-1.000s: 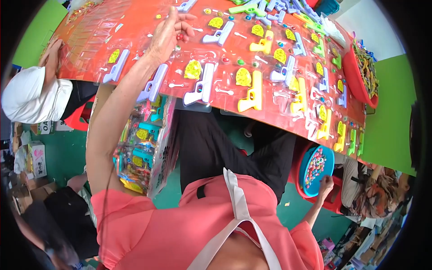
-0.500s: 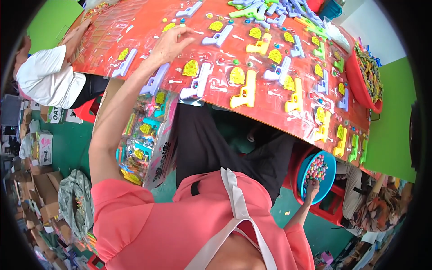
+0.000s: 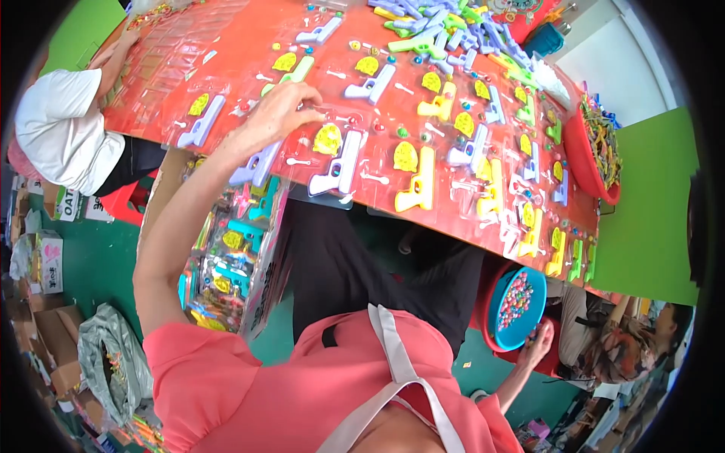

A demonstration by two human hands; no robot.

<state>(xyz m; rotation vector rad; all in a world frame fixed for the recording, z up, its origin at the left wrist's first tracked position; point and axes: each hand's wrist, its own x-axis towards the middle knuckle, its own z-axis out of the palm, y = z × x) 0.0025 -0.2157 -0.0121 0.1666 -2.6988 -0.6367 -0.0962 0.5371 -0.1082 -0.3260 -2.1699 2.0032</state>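
Observation:
My left hand (image 3: 276,113) hovers over the red table, fingers curved with a gap between thumb and forefinger and nothing visible between them. Just below it is a lavender toy pistol (image 3: 260,164), partly hidden by my wrist; above it, a green toy pistol (image 3: 299,71). To its right, a clear blister tray holds another lavender pistol (image 3: 337,167) and a yellow patterned piece (image 3: 327,140). Down at the right, my right hand (image 3: 538,343) is at the near rim of a blue bucket (image 3: 538,291), fingers curled round a few small beads. Multicoloured beads (image 3: 516,302) lie inside the bucket.
Rows of trays with toy pistols cover the red table (image 3: 226,57). A pistol pile (image 3: 445,34) lies at the back; a red basin (image 3: 596,162) stands right. Packed toys fill a carton (image 3: 226,241) beside my leg. A person in white (image 3: 64,132) works at far left.
My right hand has come out of the beads to the bucket's near rim. The left hand stays over the table, its fingers a little lower in view. The whole view has shifted slightly.

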